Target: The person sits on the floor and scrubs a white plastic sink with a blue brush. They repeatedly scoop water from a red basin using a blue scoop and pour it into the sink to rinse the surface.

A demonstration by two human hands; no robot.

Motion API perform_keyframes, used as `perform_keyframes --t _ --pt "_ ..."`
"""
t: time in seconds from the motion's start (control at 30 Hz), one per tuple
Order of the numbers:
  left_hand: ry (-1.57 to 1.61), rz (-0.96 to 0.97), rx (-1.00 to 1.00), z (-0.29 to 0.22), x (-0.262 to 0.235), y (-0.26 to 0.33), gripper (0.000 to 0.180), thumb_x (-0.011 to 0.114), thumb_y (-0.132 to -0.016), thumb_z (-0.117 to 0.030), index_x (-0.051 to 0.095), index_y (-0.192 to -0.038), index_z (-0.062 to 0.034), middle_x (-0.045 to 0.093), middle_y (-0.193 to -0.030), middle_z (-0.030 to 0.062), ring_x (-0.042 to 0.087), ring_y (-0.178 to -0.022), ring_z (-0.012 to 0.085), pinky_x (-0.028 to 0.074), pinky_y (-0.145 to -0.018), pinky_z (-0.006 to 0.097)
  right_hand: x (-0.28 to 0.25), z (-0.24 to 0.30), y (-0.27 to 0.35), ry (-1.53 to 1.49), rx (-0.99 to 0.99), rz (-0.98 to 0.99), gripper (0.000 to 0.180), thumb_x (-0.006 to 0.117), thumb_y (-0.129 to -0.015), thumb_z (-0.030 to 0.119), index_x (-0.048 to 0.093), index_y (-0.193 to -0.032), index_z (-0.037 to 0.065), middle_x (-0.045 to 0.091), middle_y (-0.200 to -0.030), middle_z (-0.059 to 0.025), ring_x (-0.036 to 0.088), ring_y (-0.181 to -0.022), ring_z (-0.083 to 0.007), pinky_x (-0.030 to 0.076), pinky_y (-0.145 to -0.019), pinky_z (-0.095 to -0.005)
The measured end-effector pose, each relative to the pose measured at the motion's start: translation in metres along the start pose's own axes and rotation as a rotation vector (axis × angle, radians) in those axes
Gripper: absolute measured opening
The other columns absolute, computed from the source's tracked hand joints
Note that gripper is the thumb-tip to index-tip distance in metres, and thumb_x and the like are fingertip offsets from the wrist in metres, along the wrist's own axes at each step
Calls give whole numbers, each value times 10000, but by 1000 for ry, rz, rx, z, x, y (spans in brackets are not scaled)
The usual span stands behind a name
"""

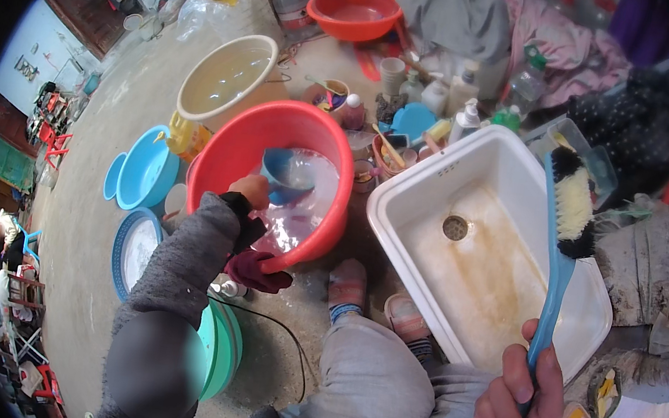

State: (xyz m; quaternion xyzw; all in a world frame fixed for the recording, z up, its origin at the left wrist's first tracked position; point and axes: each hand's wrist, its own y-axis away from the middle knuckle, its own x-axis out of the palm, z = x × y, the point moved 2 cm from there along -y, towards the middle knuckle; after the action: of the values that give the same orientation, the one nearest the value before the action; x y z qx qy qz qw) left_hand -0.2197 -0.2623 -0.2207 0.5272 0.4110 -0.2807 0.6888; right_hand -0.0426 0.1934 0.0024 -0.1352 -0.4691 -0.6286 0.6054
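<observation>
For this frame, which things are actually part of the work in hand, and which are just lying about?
In use:
- right hand gripping the blue long-handled brush
- stained white sink beneath the brush
- left hand holding the blue scoop in the red basin of water

Lying about:
- cream basin
- blue bowls
- bottles
- smaller red basin
- heaped clothes
</observation>
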Motion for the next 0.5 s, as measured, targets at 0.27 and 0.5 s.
perform_keyframes --t 0.27,0.5 --pt "542 109 127 -17 -7 9 295 739 -768 -276 654 -841 -3 596 -701 112 579 -626 219 448 -555 366 -5 -3 -4 -149 -19 16 344 342 -1037 218 438 -1293 9 376 -722 -4 291 -398 -58 286 -341 -215" --pt "1026 174 -11 8 -25 76 275 639 -907 -305 576 -756 -84 438 -590 -43 384 -471 60 284 -426 231 -8 -3 -2 -77 -73 15 263 406 -1009 173 504 -1206 27 417 -710 7 307 -418 -44 270 -366 -199"
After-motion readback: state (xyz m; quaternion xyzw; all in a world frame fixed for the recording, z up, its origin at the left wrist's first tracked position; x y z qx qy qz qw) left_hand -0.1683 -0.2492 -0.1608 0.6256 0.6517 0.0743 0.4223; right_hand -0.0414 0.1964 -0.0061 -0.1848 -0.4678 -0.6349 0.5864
